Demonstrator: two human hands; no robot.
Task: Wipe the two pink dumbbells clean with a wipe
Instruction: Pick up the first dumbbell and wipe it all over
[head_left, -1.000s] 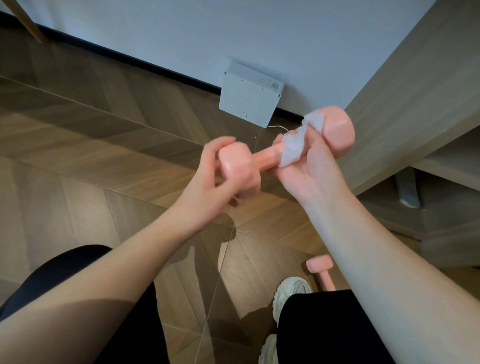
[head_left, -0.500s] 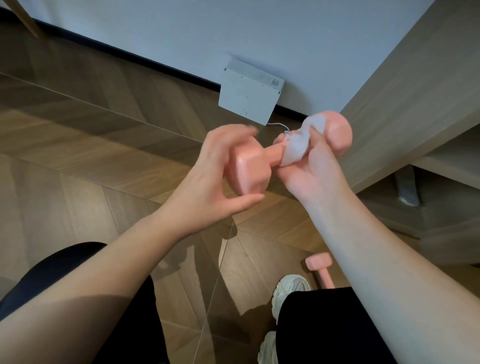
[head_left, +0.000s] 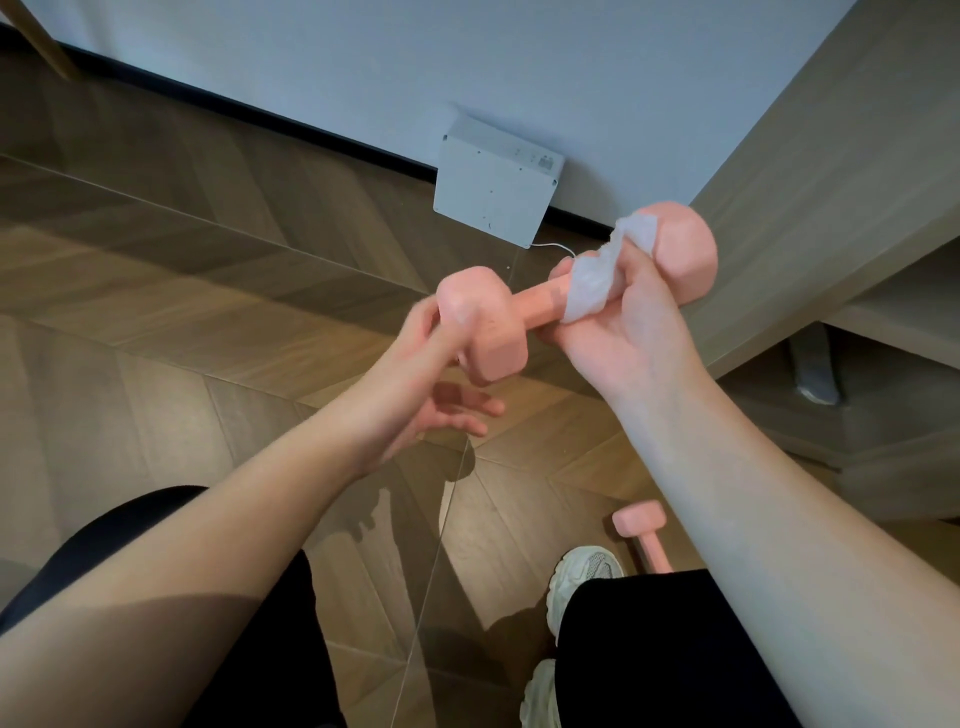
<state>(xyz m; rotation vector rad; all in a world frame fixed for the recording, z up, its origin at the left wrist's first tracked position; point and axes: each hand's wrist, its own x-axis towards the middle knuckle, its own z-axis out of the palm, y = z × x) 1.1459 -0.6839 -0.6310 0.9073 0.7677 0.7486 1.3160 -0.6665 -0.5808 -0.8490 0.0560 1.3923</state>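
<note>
- Head view: your right hand (head_left: 623, 338) is curled round the handle of the pink hexagonal-headed dumbbell (head_left: 535, 304). It presses a crumpled white wipe (head_left: 595, 278) against the handle just beside the far head.
- Your left hand (head_left: 426, 379) is at the near head. Its upper fingers touch the head and its lower fingers hang loose and spread. Blur hides whether it actually grips, so I cannot tell.
- The dumbbell is held in the air above the herringbone wooden floor (head_left: 156, 312). Its long axis runs from your left hand up and rightwards to your right.
- The bare stretch of handle lies leftwards of the wipe, so your right hand would likely slide along that axis.
- The second pink dumbbell (head_left: 641, 535) lies on the floor beside your white trainer (head_left: 587, 571), below your right forearm, nearer your right hand.
</note>
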